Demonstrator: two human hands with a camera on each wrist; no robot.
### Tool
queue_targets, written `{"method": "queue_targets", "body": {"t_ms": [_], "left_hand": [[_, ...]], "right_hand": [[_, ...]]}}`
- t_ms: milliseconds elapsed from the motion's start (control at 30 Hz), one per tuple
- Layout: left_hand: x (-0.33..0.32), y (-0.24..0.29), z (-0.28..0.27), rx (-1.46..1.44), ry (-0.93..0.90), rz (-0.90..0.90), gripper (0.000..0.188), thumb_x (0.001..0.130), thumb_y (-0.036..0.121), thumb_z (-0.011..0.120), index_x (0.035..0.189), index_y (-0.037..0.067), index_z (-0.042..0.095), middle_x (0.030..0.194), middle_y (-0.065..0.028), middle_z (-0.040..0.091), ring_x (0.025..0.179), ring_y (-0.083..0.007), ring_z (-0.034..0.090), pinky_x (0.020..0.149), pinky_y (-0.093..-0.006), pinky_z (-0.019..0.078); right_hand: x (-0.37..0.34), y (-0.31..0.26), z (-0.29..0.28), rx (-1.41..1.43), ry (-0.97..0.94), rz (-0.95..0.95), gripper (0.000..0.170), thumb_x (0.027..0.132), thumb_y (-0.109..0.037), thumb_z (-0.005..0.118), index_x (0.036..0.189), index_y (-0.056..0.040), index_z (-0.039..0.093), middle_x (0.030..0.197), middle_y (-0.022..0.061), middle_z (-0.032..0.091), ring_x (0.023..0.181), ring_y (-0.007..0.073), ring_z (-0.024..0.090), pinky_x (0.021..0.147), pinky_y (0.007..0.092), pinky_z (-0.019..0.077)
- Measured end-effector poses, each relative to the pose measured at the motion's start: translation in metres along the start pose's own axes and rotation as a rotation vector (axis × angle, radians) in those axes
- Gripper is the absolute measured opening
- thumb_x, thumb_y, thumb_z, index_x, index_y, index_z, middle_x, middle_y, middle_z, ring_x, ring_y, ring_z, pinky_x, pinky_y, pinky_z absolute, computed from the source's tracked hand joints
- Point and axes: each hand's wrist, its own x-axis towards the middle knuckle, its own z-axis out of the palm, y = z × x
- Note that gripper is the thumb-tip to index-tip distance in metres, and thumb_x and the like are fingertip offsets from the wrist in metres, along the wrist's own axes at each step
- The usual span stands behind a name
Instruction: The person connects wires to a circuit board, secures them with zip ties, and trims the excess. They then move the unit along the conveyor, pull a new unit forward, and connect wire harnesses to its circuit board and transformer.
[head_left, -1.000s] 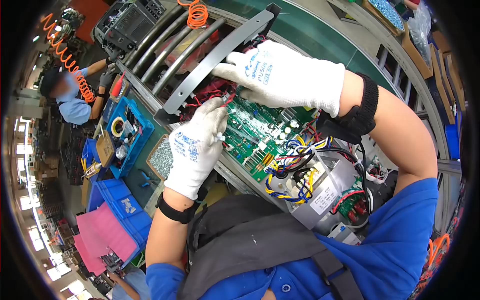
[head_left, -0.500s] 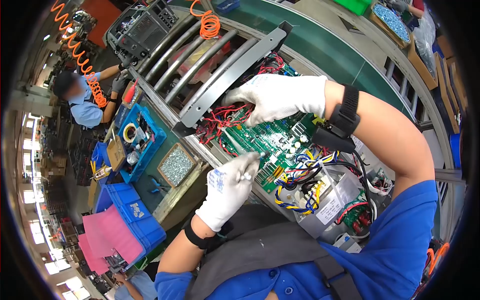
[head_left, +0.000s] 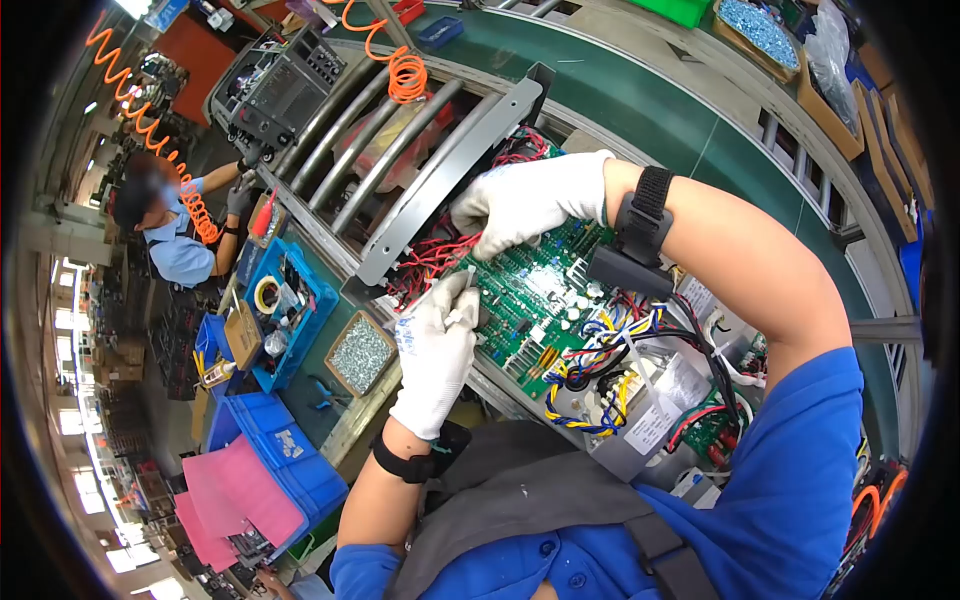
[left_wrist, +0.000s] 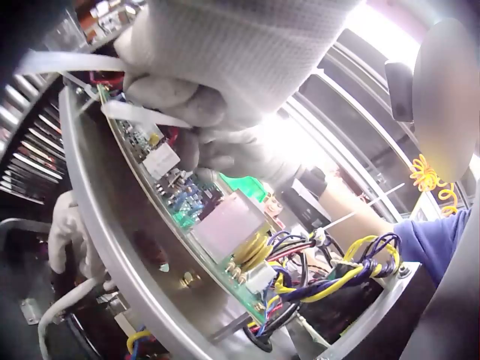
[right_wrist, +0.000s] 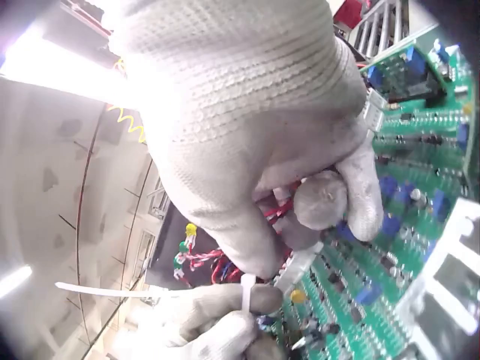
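Note:
My gloved left hand (head_left: 437,345) pinches a white cable tie (right_wrist: 248,291) beside a bundle of thin red wires (head_left: 436,256). Past the fingers, the strip of the tie stands out sideways in both wrist views. The right hand (head_left: 535,203), also in a white glove, reaches over the green circuit board (head_left: 540,300); its thumb and fingers are curled round the red wires. Both hands' fingertips are close together at the board's left edge, next to the grey metal panel (head_left: 455,175). Part of the wire bundle is hidden under the right hand's fingers.
Yellow, blue and black cables (head_left: 600,390) bunch over a silver labelled box (head_left: 650,425) near my body. Metal rollers (head_left: 385,150) run beyond the panel. To the left lie a tray of screws (head_left: 360,355) and blue bins (head_left: 275,440). Another person (head_left: 170,220) works farther off.
My left hand moved down and right across the board with the tie, then back up to the red wires. The right hand shifted toward the wires and grips them. The head view also shifted.

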Motion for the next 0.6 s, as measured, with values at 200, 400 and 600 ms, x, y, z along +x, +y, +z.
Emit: {"method": "queue_targets", "body": {"t_ms": [200,400,600], "left_hand": [[0.002,-0.017,-0.004,0.089,0.008,0.114,0.03,0.095,0.013,0.055,0.12,-0.001,0.061,0.084,-0.0072,0.064,0.07,-0.0101,0.058,0.064,-0.0255,0.0493],[0.0,-0.013,-0.003,0.017,-0.022,0.053,0.032,0.096,0.014,0.055,0.123,-0.002,0.059,0.08,-0.0047,0.061,0.067,-0.0078,0.055,0.059,-0.025,0.0474],[0.002,-0.011,-0.003,0.148,0.002,0.155,0.032,0.094,0.013,0.054,0.124,0.002,0.059,0.076,-0.0049,0.058,0.062,-0.0102,0.052,0.057,-0.0275,0.046]], "right_hand": [[0.006,0.002,0.004,0.141,0.135,0.009,0.034,0.089,-0.025,0.062,0.111,0.001,0.063,0.079,0.0052,0.063,0.063,0.0115,0.057,0.057,0.0279,0.0492],[0.006,-0.002,0.009,0.264,-0.05,0.039,0.04,0.086,-0.023,0.064,0.115,0.0038,0.063,0.074,0.0021,0.061,0.055,0.0083,0.054,0.05,0.0245,0.0458],[0.009,-0.002,0.009,0.281,-0.049,0.099,0.039,0.084,-0.021,0.064,0.116,0.0018,0.061,0.07,0.0014,0.06,0.054,0.0089,0.054,0.048,0.0244,0.0444]]}}
